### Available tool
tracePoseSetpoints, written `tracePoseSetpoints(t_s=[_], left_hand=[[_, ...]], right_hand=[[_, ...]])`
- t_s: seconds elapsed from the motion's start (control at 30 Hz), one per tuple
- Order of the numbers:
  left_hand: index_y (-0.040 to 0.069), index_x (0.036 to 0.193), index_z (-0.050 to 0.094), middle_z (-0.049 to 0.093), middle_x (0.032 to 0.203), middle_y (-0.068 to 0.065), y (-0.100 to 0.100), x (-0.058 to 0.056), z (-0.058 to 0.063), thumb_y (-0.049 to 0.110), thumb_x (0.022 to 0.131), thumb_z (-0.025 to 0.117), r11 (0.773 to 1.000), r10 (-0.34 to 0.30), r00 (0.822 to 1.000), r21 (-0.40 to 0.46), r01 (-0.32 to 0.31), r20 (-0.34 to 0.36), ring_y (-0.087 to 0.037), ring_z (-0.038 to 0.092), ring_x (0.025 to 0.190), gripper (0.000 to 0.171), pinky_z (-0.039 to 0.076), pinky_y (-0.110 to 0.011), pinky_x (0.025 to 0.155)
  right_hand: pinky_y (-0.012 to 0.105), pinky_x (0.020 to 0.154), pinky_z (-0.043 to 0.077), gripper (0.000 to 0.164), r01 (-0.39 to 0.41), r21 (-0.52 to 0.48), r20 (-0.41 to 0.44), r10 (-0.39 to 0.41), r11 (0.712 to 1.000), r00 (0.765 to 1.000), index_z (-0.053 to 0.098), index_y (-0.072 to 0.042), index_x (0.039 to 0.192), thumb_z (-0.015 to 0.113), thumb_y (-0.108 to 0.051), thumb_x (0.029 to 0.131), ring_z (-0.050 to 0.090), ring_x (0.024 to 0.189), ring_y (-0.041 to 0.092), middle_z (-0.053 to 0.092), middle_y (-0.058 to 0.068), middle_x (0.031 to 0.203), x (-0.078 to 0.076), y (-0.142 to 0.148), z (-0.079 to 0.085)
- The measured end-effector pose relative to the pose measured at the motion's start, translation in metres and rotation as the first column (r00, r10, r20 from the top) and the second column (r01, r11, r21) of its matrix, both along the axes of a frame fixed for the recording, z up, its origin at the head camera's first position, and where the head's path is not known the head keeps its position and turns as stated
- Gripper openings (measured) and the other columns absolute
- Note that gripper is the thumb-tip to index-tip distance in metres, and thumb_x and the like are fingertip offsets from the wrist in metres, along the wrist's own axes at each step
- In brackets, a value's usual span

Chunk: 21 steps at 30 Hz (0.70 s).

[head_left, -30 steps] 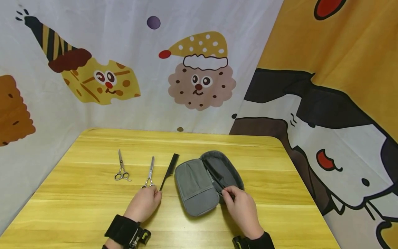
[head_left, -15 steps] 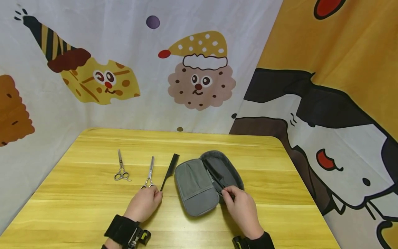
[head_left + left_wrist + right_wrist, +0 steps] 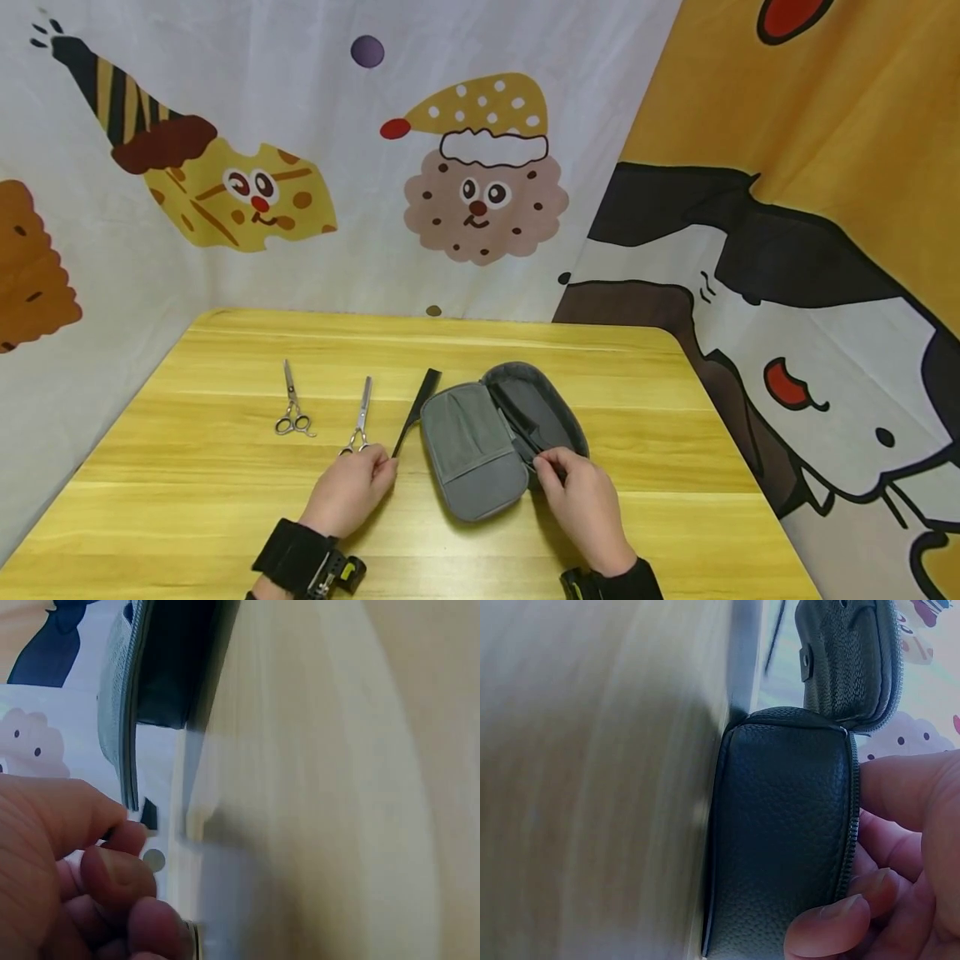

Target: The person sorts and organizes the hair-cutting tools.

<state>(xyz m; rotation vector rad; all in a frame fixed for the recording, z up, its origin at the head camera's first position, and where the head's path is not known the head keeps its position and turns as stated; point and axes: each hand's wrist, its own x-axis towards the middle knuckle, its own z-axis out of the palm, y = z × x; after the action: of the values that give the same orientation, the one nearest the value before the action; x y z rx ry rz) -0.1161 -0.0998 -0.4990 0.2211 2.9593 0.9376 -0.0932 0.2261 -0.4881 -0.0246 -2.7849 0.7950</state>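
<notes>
In the head view, my left hand pinches the thin tail of a black tail comb between thumb and forefinger. The comb's broad end points away, close beside the grey zip case. That case lies unzipped and spread, its flap to the left and its deeper half to the right. My right hand grips the near rim of the deeper half. From the right wrist view, the thumb presses the case's outer wall while the fingers reach over the zip edge. A dark elongated item lies inside.
Thinning scissors lie just beyond my left hand, their finger rings partly hidden by it. Further left is a pair of hairdressing scissors. All rest on a wooden table, with a cartoon-printed curtain behind and at the sides.
My left hand has moved slightly to the right, and the comb with it, now nearer the case and turned more edge-on. The right hand and the case have stayed in place.
</notes>
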Motion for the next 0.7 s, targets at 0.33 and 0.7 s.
tracePoseSetpoints(t_s=[0.33,0.7], left_hand=[[0.018,0.074,0.053,0.043,0.060,0.008,0.006,0.003,0.006,0.018,0.102,0.067,0.997,0.071,0.988,0.032,-0.067,-0.138,-0.009,0.039,0.053,0.032,0.028,-0.023,0.050],[0.020,0.074,0.054,0.045,0.060,0.017,0.026,0.013,0.003,0.006,0.095,0.074,0.987,0.060,0.892,0.163,0.015,-0.447,0.007,0.032,0.054,0.033,0.030,-0.014,0.050]], right_hand=[[0.027,0.064,0.051,0.006,-0.011,0.005,-0.017,0.011,1.000,1.000,0.079,-0.022,0.094,0.080,-0.025,0.098,0.067,0.070,0.007,0.076,-0.008,0.083,-0.001,0.001,0.000],[0.025,0.061,0.048,0.006,-0.017,0.008,-0.038,0.017,1.000,0.999,0.079,-0.022,0.093,0.080,-0.025,0.098,0.063,0.066,0.005,0.074,-0.009,0.079,0.000,0.001,0.000]])
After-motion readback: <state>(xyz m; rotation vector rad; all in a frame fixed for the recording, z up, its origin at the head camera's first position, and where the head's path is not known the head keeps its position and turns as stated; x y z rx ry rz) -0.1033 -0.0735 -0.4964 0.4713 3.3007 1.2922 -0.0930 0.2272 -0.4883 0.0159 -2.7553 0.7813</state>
